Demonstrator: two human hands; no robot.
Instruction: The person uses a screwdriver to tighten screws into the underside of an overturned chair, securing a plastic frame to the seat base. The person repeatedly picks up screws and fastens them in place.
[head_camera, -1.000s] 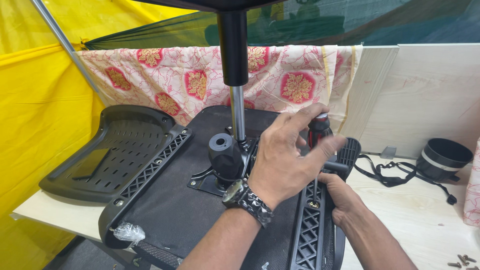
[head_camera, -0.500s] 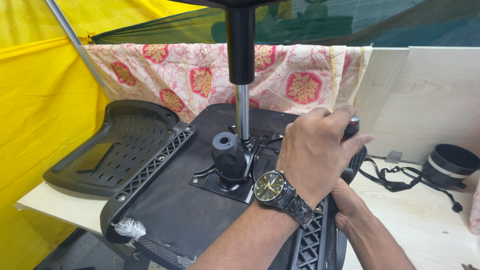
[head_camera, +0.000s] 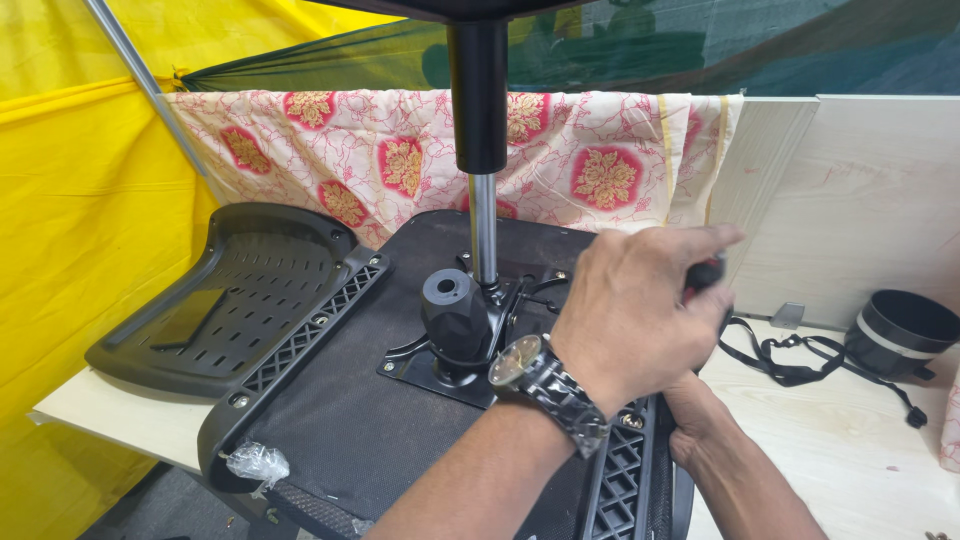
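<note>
Fingers of your left hand are clenched around a dark handle that pokes out past your knuckles; only its tip shows, so you cannot tell what kind of tool it is. Your wrist carries a metal watch. Your right hand sits lower, just under the left, gripping the black lattice armrest at the right edge of the seat; its fingers are mostly hidden behind your left forearm, so you cannot tell how tightly they close.

Both hands work over an upturned office chair seat that lies face down on the pale worktop. A black mounting plate is fixed to the seat's underside, with a round black knob on it and a shiny metal column rising upright into a thicker black tube.

To the left of the seat lies a curved black plastic shell full of slots. At the right, a black strap trails beside a black round cap. Behind hangs a floral cloth, with a yellow sheet on the left.
</note>
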